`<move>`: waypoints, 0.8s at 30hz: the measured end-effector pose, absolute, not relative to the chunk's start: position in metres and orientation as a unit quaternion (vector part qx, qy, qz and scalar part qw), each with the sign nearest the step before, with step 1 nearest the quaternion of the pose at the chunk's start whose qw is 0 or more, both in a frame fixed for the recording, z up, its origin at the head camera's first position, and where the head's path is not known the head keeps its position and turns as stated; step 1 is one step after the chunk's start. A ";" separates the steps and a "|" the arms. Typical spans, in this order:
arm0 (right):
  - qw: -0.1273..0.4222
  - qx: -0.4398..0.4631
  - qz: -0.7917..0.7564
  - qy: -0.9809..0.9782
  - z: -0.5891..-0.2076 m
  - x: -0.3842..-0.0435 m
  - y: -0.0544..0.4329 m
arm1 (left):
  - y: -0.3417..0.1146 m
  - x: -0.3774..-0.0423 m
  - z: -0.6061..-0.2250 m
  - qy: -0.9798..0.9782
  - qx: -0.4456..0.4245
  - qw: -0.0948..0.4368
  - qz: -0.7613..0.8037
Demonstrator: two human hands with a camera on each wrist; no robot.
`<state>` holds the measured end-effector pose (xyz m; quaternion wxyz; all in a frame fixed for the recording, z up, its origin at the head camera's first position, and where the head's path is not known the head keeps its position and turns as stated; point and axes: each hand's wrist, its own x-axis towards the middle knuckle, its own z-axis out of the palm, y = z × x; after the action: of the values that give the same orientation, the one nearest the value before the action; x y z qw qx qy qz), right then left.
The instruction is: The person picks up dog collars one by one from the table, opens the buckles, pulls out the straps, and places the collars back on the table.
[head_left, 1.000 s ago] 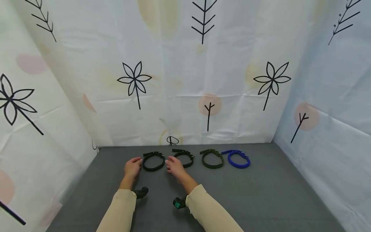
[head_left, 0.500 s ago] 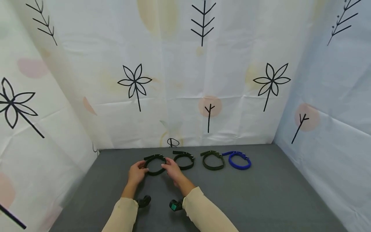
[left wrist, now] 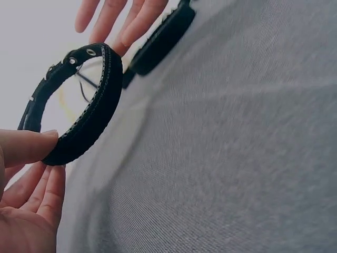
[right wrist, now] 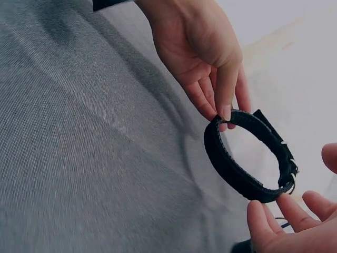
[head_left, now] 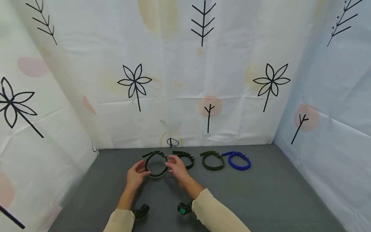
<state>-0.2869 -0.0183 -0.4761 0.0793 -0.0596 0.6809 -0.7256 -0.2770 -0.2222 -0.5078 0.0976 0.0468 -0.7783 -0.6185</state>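
Observation:
A black buckled collar, curled into a ring with metal eyelets, is held up off the grey table. My left hand pinches its left side; in the left wrist view the thumb lies on the band and the fingers are under it. On the other side, by the buckle, my right hand touches the band with nearly straight fingertips. In the right wrist view the right thumb stands apart from the collar. Just behind the right hand lies a second black collar, partly covered by it.
An olive green collar and a blue collar lie further right in the same row on the grey table. White printed cloth surrounds the table at back and sides.
Both hands came in to the leftmost black collar from its two sides. It has risen off the table and tilted, and the right hand's fingers have loosened slightly. The other collars stayed put.

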 end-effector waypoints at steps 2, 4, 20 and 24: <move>0.074 -0.072 -0.721 0.685 -0.472 -0.284 -0.012 | -0.220 -0.272 -0.504 -0.772 0.037 0.094 -0.627; 0.067 -0.086 -0.718 0.687 -0.467 -0.279 -0.005 | -0.218 -0.268 -0.501 -0.764 0.026 0.092 -0.638; -0.031 -0.153 -0.681 0.715 -0.411 -0.237 0.036 | -0.181 -0.235 -0.464 -0.743 -0.026 0.132 -0.656; -0.045 -0.160 -0.675 0.719 -0.406 -0.230 0.045 | -0.171 -0.226 -0.456 -0.728 -0.046 0.133 -0.671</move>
<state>-0.2297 0.0448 -0.4056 -0.0454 -0.1595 0.7188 -0.6752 -0.2258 -0.1710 -0.4560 0.1327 -0.0455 -0.7285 -0.6705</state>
